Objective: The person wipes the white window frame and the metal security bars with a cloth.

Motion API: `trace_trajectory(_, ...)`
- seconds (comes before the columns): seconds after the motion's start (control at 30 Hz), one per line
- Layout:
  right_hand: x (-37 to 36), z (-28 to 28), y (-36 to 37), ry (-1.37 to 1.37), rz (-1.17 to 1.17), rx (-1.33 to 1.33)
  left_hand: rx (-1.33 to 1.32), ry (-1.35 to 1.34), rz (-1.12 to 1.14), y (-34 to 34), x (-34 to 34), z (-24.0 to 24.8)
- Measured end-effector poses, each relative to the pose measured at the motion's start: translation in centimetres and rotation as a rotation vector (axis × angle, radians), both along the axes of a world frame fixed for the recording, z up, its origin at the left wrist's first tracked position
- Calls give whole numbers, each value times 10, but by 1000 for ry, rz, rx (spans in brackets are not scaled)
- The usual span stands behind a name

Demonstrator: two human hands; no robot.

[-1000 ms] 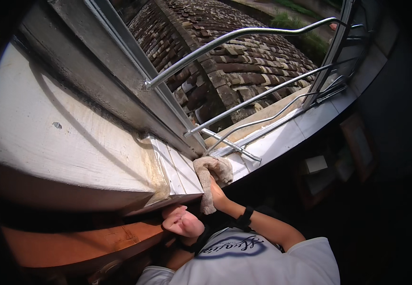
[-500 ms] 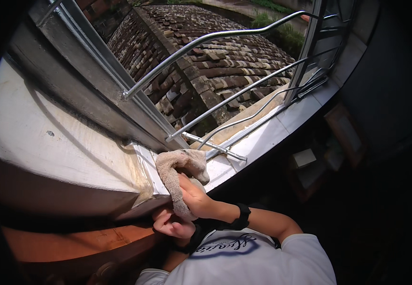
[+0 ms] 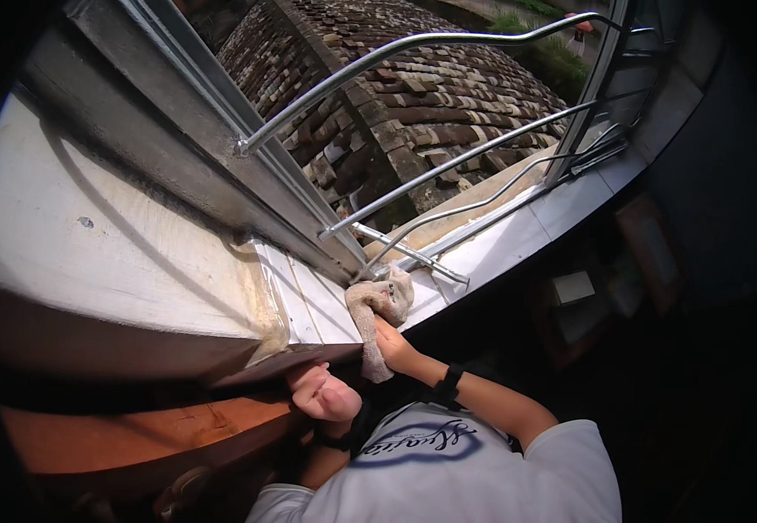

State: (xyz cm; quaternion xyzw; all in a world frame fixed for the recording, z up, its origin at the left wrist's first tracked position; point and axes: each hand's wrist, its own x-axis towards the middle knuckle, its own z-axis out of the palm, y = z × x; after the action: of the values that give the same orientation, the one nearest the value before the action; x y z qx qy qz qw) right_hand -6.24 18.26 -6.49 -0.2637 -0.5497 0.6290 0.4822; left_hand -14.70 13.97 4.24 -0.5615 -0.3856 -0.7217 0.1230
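Note:
A beige terry cloth (image 3: 385, 301) lies bunched on the white tiled windowsill (image 3: 330, 301), one end hanging over its front edge. My right hand (image 3: 393, 346) grips the cloth and presses it onto the tiles, its fingers partly hidden by the folds. Below the sill's edge, my left hand (image 3: 324, 394) is curled closed, and no object shows in it. Its fingers are partly turned out of sight.
Curved metal bars (image 3: 396, 48) cross the open window, with a loose bar end (image 3: 457, 277) just right of the cloth. Left stands a white wall ledge (image 3: 126, 235) above an orange-brown wooden surface (image 3: 134, 436). Outside is a tiled roof (image 3: 448, 105).
My right hand has slid the cloth rightward along the sill, uncovering tiles on the left. My left hand has come apart from the cloth. The view has shifted slightly.

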Motion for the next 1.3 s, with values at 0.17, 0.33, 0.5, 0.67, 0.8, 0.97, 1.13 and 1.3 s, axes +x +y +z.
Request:
trace_trajectory(0.17,13,-24,-6,-66,31,-104,-16,17,24,0,1,-1)
trace_trajectory(0.33,20,99,10,-117,32,391,-57,-15,30,-3,3,-2)
trace_trajectory(0.5,29,188,1,-31,140,620,-289,-573,-350,-25,-21,-58)
trace_trajectory(0.67,12,189,33,10,113,466,-367,-328,-180,-16,6,0)
trace_trajectory(0.8,-1,194,41,76,40,463,-217,-219,-147,-18,8,2)
trace_trajectory(0.97,24,180,-9,-9,153,539,-245,-1033,-339,-46,-78,-122)
trace_trajectory(1.13,10,180,13,-18,112,485,-770,-454,148,-27,-10,-16)
trace_trajectory(1.3,-5,162,29,-2,87,490,-324,-125,81,-24,-4,-7)
